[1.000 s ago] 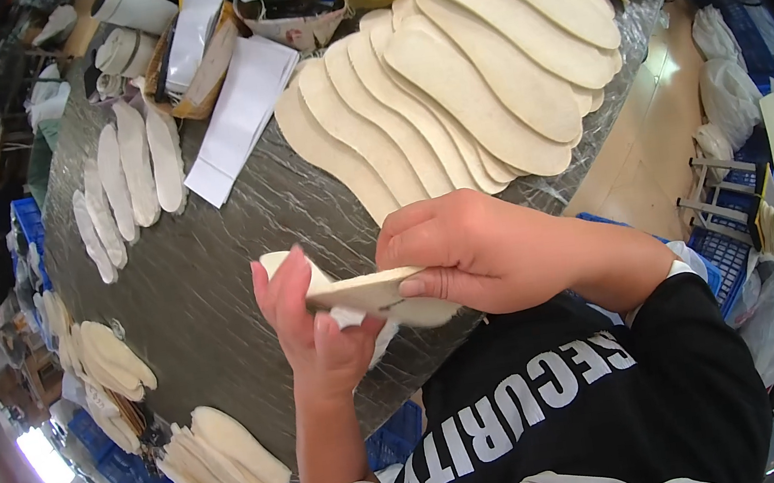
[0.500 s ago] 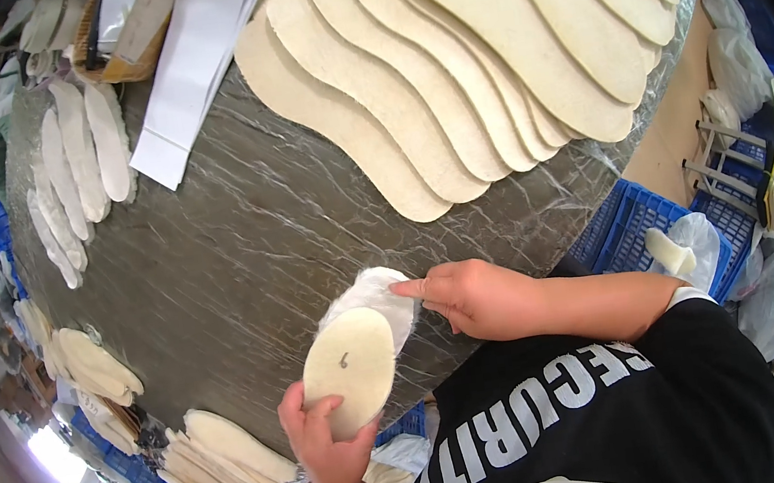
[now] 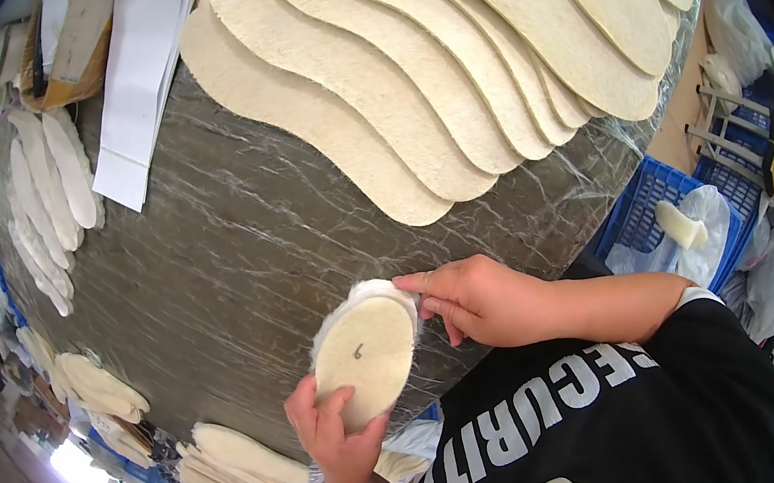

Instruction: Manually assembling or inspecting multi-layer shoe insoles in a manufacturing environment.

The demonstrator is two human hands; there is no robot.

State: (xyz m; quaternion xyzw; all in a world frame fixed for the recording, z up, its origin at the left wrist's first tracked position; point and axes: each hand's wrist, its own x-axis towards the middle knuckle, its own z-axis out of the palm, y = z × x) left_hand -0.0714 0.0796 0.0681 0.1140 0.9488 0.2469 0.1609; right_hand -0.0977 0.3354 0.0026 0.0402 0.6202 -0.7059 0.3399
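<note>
My left hand [image 3: 339,435] grips the lower end of an oval, cream felt insole [image 3: 372,336] with a small handwritten mark, its thumb lying on top. Under the insole is a white fleece piece [image 3: 335,315], whose fluffy edge shows along the top and both sides. At the upper right of this edge, my right hand [image 3: 487,299] has its index fingertip on the fleece and its other fingers curled. The fleece seems pinched there, though the underside of the grip is hidden. Both layers are held over the near side of the dark table [image 3: 208,294].
Large cream felt sheets [image 3: 341,116] overlap across the table's far side. White paper strips [image 3: 132,89] lie by a basket [image 3: 67,78] at the far left. White fleece pieces [image 3: 46,179] and stacked insoles [image 3: 242,476] line the left edge. Blue crates [image 3: 642,208] stand at the right.
The insole has moved up and right over the fleece, so less fleece shows and their outlines nearly match. My right index finger stays at the fleece edge. The whole view has shifted slightly.
</note>
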